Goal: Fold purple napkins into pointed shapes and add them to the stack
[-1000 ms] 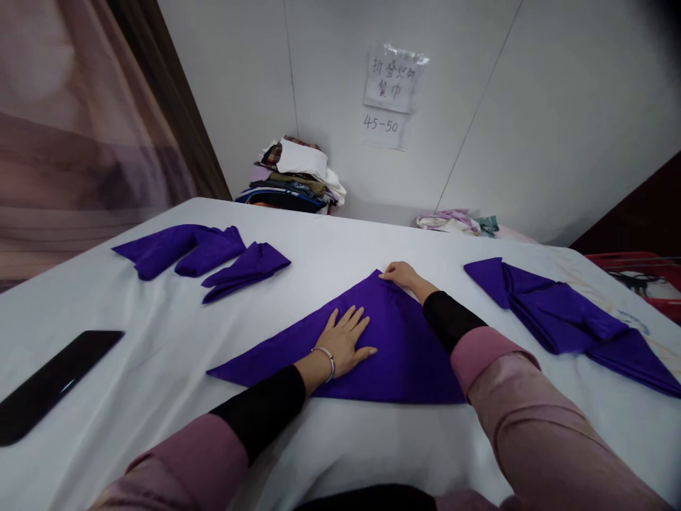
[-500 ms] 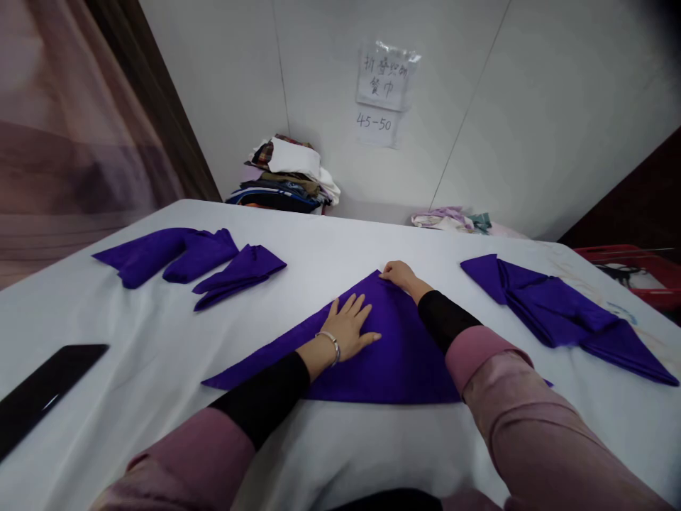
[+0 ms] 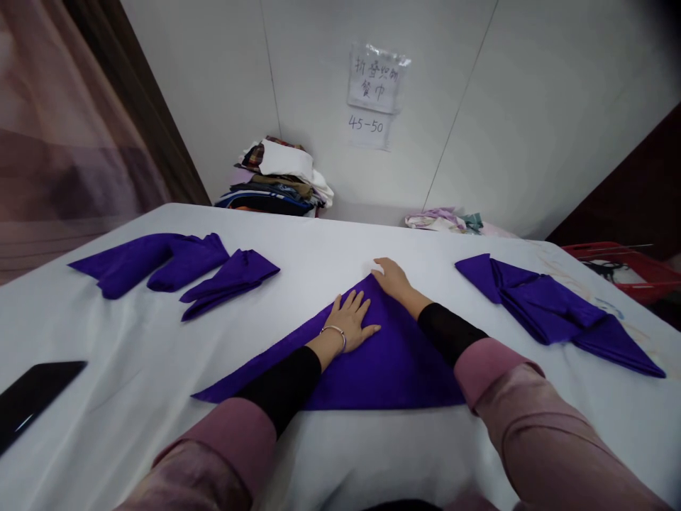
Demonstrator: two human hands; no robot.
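A purple cloth napkin [image 3: 394,369] lies folded into a triangle on the white tablecloth, its long edge towards me and its point facing away. My left hand [image 3: 350,323], with a bracelet at the wrist, rests flat on the napkin left of its middle, fingers spread. At the far point is my right hand [image 3: 394,278], its fingers curved and slightly apart, with no cloth visible between them. The napkin's right corner is hidden under my right sleeve.
Folded purple napkins [image 3: 234,280] lie at the left, and more purple napkins [image 3: 553,309] at the right. A black flat device [image 3: 37,397] sits near the left edge. Beyond the table are a clothes pile [image 3: 281,177], crumpled cloths [image 3: 441,220] and a red basket [image 3: 633,273].
My right hand has loosened its pinch on the napkin's far point, and its fingers have come apart. My left hand stays flat on the cloth. The view has shifted slightly.
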